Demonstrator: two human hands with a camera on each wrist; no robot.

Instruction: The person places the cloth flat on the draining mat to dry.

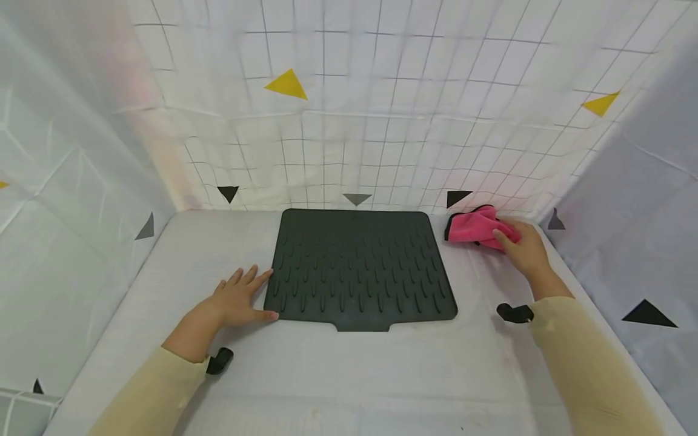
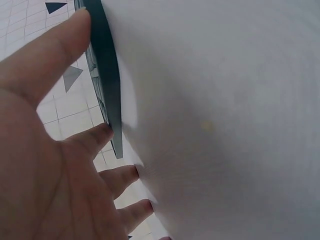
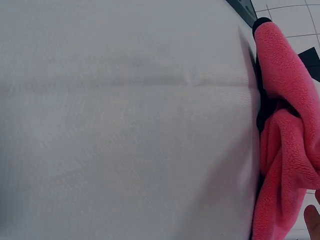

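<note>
A dark ribbed rubber mat (image 1: 357,260) with a short tab on its near edge lies flat on the white-covered table. My left hand (image 1: 235,303) is at the mat's left side, fingers spread, with the thumb and index finger touching its edge. In the left wrist view, the mat's rim (image 2: 106,65) shows beside the thumb and a finger. To the right of the mat sits a crumpled pink cloth (image 1: 468,227) with black edging. My right hand (image 1: 528,247) grips the cloth's right end; some of its fingers are hidden. Fuzzy folds of the cloth (image 3: 287,65) fill the right wrist view's right edge.
A white gridded curtain (image 1: 349,139) with yellow, black and grey triangles hangs behind the table. Pale side sheets (image 1: 71,200) stand at left and right. The white table covering (image 1: 354,375) extends in front of the mat, slightly creased.
</note>
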